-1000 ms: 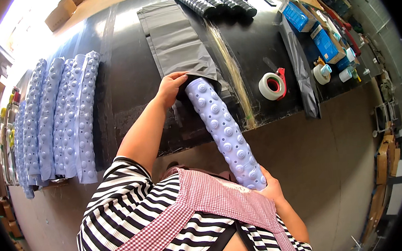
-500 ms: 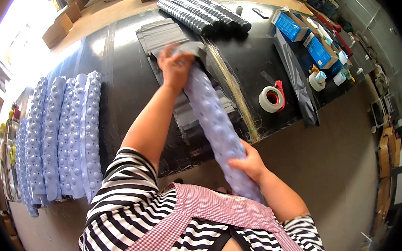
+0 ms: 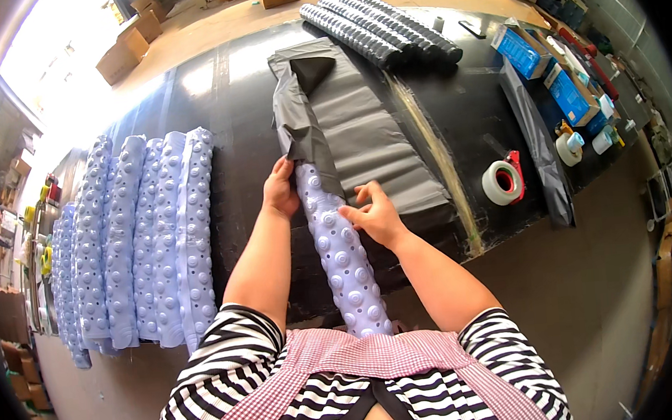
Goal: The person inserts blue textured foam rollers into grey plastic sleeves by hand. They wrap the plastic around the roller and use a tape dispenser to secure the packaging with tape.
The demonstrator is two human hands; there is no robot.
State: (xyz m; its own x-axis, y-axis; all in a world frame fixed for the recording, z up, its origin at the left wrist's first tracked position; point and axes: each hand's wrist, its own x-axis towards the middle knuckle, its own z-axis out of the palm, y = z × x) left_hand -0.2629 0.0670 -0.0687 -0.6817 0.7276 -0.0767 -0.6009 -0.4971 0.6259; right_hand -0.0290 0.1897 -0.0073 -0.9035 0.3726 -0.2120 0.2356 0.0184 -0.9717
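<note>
A rolled lilac bubble mat points away from my body, its near end against my apron. A grey plastic bag covers its far end, and the bag's mouth lies around the roll. On the left side of that mouth, my left hand is closed on the bag's edge against the mat. My right hand is at the roll's right side, thumb and bent forefinger apart, the thumb touching the mat. Beneath and to the right lies a stack of flat grey bags.
Several rolled lilac mats stand side by side at the left. Black-and-silver rolls lie at the far edge of the black table. On the right are a tape dispenser, a folded dark sheet and blue boxes.
The bag has come further down over the roll's far end. My left hand moved nearer to me along it. My right hand left the near end and moved up beside the bag's mouth.
</note>
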